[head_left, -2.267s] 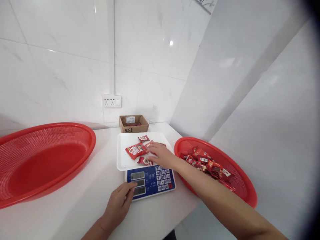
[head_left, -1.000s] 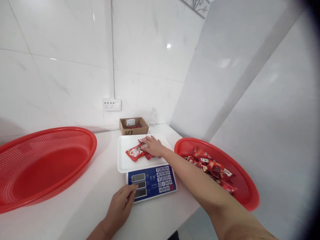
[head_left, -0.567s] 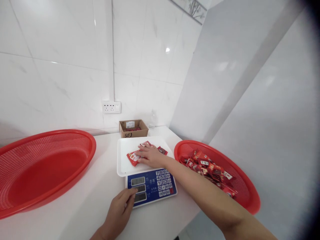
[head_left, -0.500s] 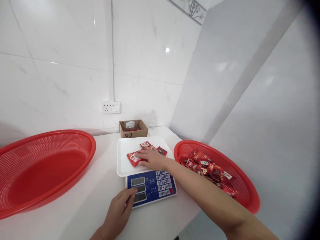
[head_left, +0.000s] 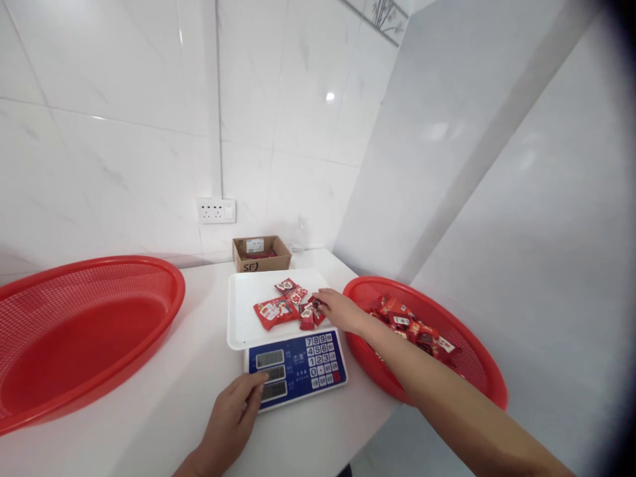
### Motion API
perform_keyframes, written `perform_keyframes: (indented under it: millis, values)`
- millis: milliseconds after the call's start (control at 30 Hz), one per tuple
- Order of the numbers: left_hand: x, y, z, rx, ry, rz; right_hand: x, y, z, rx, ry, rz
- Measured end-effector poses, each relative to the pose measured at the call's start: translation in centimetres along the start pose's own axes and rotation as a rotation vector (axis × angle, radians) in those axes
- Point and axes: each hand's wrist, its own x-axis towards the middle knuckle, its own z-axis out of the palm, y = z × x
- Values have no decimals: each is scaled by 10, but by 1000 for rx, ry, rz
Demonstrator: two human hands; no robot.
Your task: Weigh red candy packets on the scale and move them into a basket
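Note:
A blue and white digital scale [head_left: 302,391] stands on the table with a white tray [head_left: 241,305] on top. Several red snack packets [head_left: 275,311] lie loosely on the tray, some overlapping. My right hand [head_left: 340,308] is at the tray's right side, fingers bent down around one dark-printed red packet [head_left: 318,315], which they partly cover. At the scale's left front corner rests my left hand [head_left: 232,411]. Its fingers are curled and pressed together, fingertips over the lower displays; whatever may be inside them is hidden.
A red basket [head_left: 489,361] holding more red packets stands at the right, partly behind my forearm. Another red basket [head_left: 171,311] is at the left. Behind the tray sits a small cardboard box [head_left: 265,264] near the wall, with a transparent object [head_left: 301,235] beside it.
My right hand has slid right from the middle of the packets to the tray's right side, uncovering several of them. My left hand stays at the scale. The view has shifted slightly.

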Motion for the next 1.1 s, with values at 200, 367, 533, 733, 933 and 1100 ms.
perform_keyframes:
  millis: [200,367,533,733,933,1100]
  values:
    - [2,1,-1,-4,1,-2,-12,-25,7,51,-38,-153]
    - [2,1,-1,-8,-4,-16,-17,-36,12,44,-17,-193]
    - [1,0,-1,-17,12,-18,-57,-47,2,294,379,-138]
    - [5,3,-7,-53,67,-95,-150,-60,54,504,751,-33]
    - [17,10,-17,-175,333,-339,-196,-61,108,528,504,50]
    - [29,19,-30,-269,440,-344,-199,-54,117,571,454,82]
